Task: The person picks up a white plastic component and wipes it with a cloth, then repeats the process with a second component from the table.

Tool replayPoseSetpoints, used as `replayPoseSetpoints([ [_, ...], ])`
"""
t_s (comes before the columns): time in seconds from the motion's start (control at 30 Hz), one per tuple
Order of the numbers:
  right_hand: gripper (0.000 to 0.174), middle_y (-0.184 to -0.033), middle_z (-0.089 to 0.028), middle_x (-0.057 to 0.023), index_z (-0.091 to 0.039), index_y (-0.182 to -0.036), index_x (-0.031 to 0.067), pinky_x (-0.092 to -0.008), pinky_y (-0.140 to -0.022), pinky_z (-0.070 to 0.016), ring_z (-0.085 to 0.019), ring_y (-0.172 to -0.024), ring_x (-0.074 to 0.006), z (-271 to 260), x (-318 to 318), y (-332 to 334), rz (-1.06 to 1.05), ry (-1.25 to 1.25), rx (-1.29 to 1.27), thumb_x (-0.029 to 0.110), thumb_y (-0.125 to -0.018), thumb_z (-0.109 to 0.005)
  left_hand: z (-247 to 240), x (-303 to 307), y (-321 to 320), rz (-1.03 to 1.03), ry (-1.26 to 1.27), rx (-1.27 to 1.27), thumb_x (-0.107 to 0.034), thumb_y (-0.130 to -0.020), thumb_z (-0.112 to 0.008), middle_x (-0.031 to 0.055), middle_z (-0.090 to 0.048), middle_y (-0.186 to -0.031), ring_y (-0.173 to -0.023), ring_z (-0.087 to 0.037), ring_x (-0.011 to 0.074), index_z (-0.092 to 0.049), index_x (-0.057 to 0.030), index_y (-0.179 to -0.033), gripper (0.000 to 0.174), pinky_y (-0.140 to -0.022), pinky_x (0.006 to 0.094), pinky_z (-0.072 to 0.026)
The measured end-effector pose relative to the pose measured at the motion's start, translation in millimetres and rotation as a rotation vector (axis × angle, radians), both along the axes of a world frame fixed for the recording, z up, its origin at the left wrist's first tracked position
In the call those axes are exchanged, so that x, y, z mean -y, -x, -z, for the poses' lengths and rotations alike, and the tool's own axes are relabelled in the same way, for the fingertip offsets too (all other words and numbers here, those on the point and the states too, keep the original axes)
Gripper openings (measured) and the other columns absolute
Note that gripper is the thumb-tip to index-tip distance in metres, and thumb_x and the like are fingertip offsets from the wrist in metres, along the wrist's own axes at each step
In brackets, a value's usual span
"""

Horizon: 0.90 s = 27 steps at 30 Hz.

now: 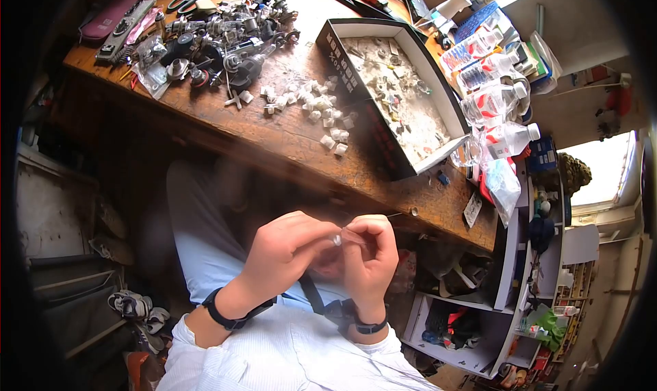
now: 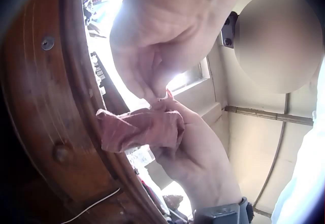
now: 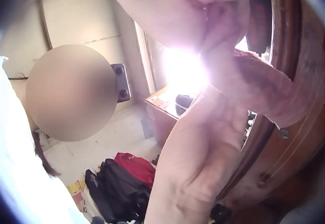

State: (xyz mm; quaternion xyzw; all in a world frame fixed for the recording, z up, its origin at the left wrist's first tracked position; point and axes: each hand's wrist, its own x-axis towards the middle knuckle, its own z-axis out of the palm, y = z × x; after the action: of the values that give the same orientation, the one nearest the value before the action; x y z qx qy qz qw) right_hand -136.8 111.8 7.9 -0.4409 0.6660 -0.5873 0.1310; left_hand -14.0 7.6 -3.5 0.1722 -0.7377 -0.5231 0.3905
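In the head view both hands meet in front of the lap, below the table edge. The left hand (image 1: 284, 250) pinches a small white piece (image 1: 337, 240) at its fingertips. Against it, the right hand (image 1: 369, 254) has curled fingers gripping a pink cloth (image 2: 142, 130), which hangs from the fingers in the left wrist view. The right wrist view also shows the cloth (image 3: 274, 89) draped by the right hand (image 3: 203, 16), with the left hand (image 3: 193, 158) coming from below. Fingers and cloth hide most of the small piece.
Small white parts (image 1: 321, 107) lie loose on the wooden table (image 1: 274, 144). Behind them is a heap of dark and metal parts (image 1: 233, 45). A black-sided box (image 1: 383, 141) holds scattered bits, with plastic bottles (image 1: 489, 103) to its right. Shelves (image 1: 465, 353) stand below right.
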Motion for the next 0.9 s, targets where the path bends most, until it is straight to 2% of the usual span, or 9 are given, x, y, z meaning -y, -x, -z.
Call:
replayPoseSetpoints([
  [0.1,0.012,-0.092,-0.058,-0.0081,-0.058,-0.094,-0.0015,-0.0231,-0.072,-0.0493,-0.06,-0.079,-0.0126,2.4,5.1,-3.4,0.122,0.013,-0.024,-0.008,-0.086,-0.062,3.5,-4.1,-2.5,0.032,-0.107,0.056,0.001,-0.081,-0.07,0.0115,-0.071,-0.089,-0.078,-0.067,0.0222,-0.072,-0.0018,-0.102,0.022,-0.07,0.0306,-0.0528],
  [0.13,0.011,-0.091,-0.058,-0.0081,-0.058,-0.094,-0.0014,-0.0229,-0.071,-0.0493,-0.06,-0.078,-0.0125,2.7,6.3,-4.1,0.207,0.039,0.022,-0.008,-0.086,-0.062,2.8,-5.8,-2.4,0.067,-0.3,-0.001,0.002,-0.082,-0.069,0.0111,-0.072,-0.09,-0.081,-0.068,0.0192,-0.072,-0.0007,-0.104,0.022,-0.072,0.029,-0.0535],
  [0.17,0.011,-0.091,-0.058,-0.0081,-0.058,-0.094,-0.0014,-0.0229,-0.071,-0.0493,-0.06,-0.078,-0.0125,1.7,5.0,-1.9,0.21,0.04,0.021,-0.008,-0.086,-0.062,1.9,-6.8,-2.1,0.103,-0.494,-0.057,0.003,-0.084,-0.067,0.0108,-0.073,-0.092,-0.083,-0.069,0.0162,-0.072,0.0004,-0.106,0.023,-0.073,0.0275,-0.0542],
  [0.2,0.011,-0.093,-0.058,-0.0078,-0.057,-0.095,-0.0017,-0.0221,-0.071,-0.049,-0.059,-0.079,-0.0117,0.0,2.7,2.0,0.201,0.035,0.099,-0.008,-0.087,-0.062,0.2,-7.9,-0.9,0.12,-0.628,-0.135,0.007,-0.088,-0.066,0.0089,-0.071,-0.095,-0.087,-0.066,0.0119,-0.07,0.0069,-0.104,0.017,-0.077,0.0251,-0.0547],
  [0.33,0.01,-0.096,-0.057,-0.0068,-0.056,-0.096,-0.0024,-0.0214,-0.073,-0.0486,-0.059,-0.08,-0.0103,-11.9,1.5,1.5,0.042,0.006,0.208,-0.008,-0.088,-0.061,5.1,-1.3,-3.3,0.196,-0.847,-0.13,0.006,-0.091,-0.064,0.0092,-0.071,-0.098,-0.088,-0.067,0.0129,-0.068,0.0063,-0.109,0.019,-0.079,0.0249,-0.056],
  [0.43,0.014,-0.097,-0.057,-0.0072,-0.058,-0.097,-0.0025,-0.0232,-0.076,-0.0485,-0.059,-0.082,-0.011,-4.1,-0.2,2.9,-0.023,-0.021,0.082,-0.008,-0.085,-0.061,6.2,-2.7,-1.3,0.184,-0.854,-0.136,0.006,-0.091,-0.065,0.0096,-0.071,-0.098,-0.088,-0.068,0.0123,-0.068,0.0059,-0.11,0.02,-0.077,0.0243,-0.0559],
  [0.57,0.016,-0.097,-0.057,-0.0075,-0.058,-0.097,-0.0024,-0.0236,-0.075,-0.0486,-0.059,-0.083,-0.0116,-4.1,2.0,-0.7,-0.03,-0.008,0.146,-0.009,-0.083,-0.06,2.5,-5.1,-0.5,0.157,-0.811,-0.065,0.006,-0.09,-0.065,0.0091,-0.07,-0.099,-0.088,-0.067,0.0116,-0.068,0.0056,-0.11,0.02,-0.076,0.0237,-0.0555],
  [0.83,0.017,-0.097,-0.057,-0.0077,-0.059,-0.097,-0.0024,-0.0241,-0.075,-0.0493,-0.06,-0.083,-0.0122,-0.4,0.8,4.6,-0.033,-0.013,0.05,-0.008,-0.082,-0.061,3.2,-3.8,3.1,0.036,-0.382,-0.03,0.006,-0.086,-0.068,0.0079,-0.068,-0.096,-0.086,-0.067,0.0136,-0.07,0.004,-0.107,0.021,-0.078,0.0241,-0.0542],
  [0.9,0.016,-0.097,-0.058,-0.0079,-0.059,-0.097,-0.0023,-0.024,-0.075,-0.0493,-0.059,-0.084,-0.012,-3.1,1.3,2.4,-0.028,-0.007,0.083,-0.008,-0.082,-0.061,2.2,-5.8,5.3,0.027,-0.418,-0.057,0.002,-0.085,-0.069,0.008,-0.07,-0.094,-0.085,-0.068,0.0142,-0.071,0.0012,-0.105,0.02,-0.077,0.0247,-0.0534],
])
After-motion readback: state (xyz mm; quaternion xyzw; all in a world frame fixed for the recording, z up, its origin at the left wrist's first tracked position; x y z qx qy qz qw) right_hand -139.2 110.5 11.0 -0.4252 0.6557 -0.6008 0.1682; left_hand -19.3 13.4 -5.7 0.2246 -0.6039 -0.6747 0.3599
